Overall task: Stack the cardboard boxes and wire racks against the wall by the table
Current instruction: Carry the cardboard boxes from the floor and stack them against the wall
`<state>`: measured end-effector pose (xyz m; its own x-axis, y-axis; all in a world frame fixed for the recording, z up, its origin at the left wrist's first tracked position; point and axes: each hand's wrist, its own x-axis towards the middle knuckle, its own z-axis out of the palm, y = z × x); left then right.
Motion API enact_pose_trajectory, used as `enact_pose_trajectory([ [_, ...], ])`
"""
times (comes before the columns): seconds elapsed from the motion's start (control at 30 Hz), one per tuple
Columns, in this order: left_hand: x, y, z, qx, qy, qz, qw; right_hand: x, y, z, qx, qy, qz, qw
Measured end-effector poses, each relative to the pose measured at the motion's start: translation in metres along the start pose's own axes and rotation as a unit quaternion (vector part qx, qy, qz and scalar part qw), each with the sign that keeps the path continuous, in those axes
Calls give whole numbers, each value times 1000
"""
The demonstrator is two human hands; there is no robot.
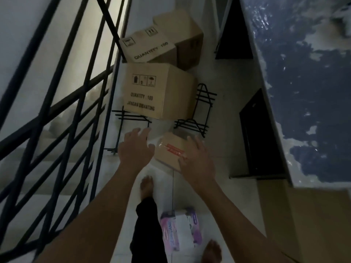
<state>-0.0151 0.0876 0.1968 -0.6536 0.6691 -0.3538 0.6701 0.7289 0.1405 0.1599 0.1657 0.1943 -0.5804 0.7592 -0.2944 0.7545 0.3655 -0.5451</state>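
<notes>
Both forearms reach down over a pale tiled floor [224,130]. Right hand [197,158] lies with loose, spread fingers on the side of a small cardboard box [169,149]; left hand [135,147] hovers just beside it, its grip wide and holding nothing. Beyond stand black wire racks [201,109] and three larger cardboard boxes [157,90], beside a stair railing [62,103]. Blue tabletop [307,82] at right.

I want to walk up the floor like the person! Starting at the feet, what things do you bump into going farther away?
Pink packet → small taped box → big box on the wire rack → tilted box → far box.
</notes>
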Motion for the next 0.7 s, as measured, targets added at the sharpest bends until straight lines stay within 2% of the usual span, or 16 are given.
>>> enact_pose_trajectory([
  [0.1, 67, -37, 5, -52, -42, 13, 998, 59, -28, 27, 48, -26, -18, 998],
  [0.17, 113, -60, 11, -141, -80, 19, 987, 103, -48, 39, 132, -44, 9, 990],
  [0.2, 137, -70, 14, -199, -98, 11, 975, 126, -59, 44, 191, -63, 44, 979],
  [0.27, 184, -88, 17, -311, -129, -37, 941, 172, -77, 60, 342, -70, 138, 927],
  [0.3, 208, -96, 19, -346, -136, -59, 926, 195, -84, 67, 394, -46, 178, 901],
  [0.37, 251, -110, 23, -382, -141, -81, 910, 237, -96, 77, 426, 6, 204, 882],
  [0.6, 388, -137, 32, -419, -92, -93, 899, 363, -104, 91, 428, 151, 250, 855],
  [0.7, 434, -137, 34, -455, -58, -122, 880, 403, -101, 94, 420, 216, 252, 845],
])
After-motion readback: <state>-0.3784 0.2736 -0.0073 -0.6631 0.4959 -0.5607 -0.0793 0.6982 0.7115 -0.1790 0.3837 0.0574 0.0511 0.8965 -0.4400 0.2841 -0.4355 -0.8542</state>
